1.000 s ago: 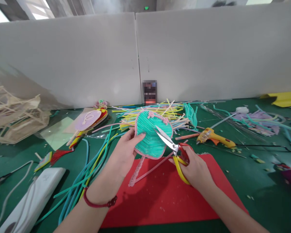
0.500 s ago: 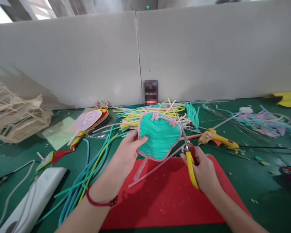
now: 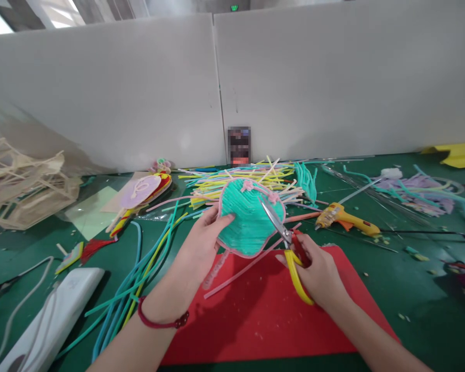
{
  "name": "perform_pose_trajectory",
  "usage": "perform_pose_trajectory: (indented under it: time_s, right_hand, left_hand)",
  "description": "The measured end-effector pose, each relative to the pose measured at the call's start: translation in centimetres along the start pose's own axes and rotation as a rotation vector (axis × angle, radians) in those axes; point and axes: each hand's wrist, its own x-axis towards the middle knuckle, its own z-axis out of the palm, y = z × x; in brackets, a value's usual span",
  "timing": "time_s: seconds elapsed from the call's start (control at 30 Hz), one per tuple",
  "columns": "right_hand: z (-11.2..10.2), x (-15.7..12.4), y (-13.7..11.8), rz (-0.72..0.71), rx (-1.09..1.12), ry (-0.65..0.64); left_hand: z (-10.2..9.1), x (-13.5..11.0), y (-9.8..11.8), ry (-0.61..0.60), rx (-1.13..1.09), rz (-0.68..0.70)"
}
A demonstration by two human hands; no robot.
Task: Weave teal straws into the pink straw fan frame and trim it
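Between the fingers and thumb of my left hand (image 3: 211,232) is a turquoise fan-shaped craft piece (image 3: 248,232), edged in pink with small pink knots along its top. A pale pink handle-like strip (image 3: 216,269) hangs below it. My right hand (image 3: 313,263) grips scissors (image 3: 290,243) with one yellow and one red handle loop. Their blades point up and left, in front of the piece's right part; whether they touch it I cannot tell. Below, a loose pink strip (image 3: 236,277) slants over the red mat (image 3: 275,325).
Several coloured strips (image 3: 205,191) lie in a pile behind the piece. To the right rests a yellow glue gun (image 3: 346,219) with a dark cord. On the left are a purple fan (image 3: 139,191), a white power strip (image 3: 58,315) and a stick model (image 3: 27,191).
The scissors have moved left and tilted, so their blades now overlap the turquoise piece rather than standing beside its right edge. My left hand keeps its hold.
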Motion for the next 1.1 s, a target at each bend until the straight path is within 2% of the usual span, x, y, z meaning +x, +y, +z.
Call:
perform_pose_trajectory:
  time_s: [0.13, 0.3, 0.5, 0.6, 0.7, 0.93, 1.1]
  right_hand:
    - [0.2, -0.1, 0.2, -0.112, -0.141, 0.045]
    - [0.4, 0.0, 0.4, -0.143, -0.221, 0.063]
    - [0.5, 0.3, 0.8, -0.067, -0.177, 0.026]
    - [0.4, 0.3, 1.0, -0.059, -0.210, 0.047]
    - [0.4, 0.3, 0.9, -0.087, -0.256, 0.060]
    - [0.3, 0.2, 0.8, -0.175, -0.350, -0.011]
    - [0.1, 0.3, 1.2, -0.227, -0.379, 0.013]
  left_hand:
    - [-0.1, -0.1, 0.1, 0.011, 0.092, -0.028]
    - [-0.1, -0.1, 0.4, 0.055, 0.183, 0.015]
    - [0.2, -0.3, 0.6, -0.042, 0.055, -0.013]
    - [0.2, -0.4, 0.7, -0.068, 0.027, -0.014]
    - [-0.1, -0.4, 0.6, -0.100, 0.002, 0.024]
    - [-0.3, -0.8, 1.0, -0.103, 0.005, 0.064]
    - [-0.1, -0.8, 1.4, -0.119, 0.038, 0.068]
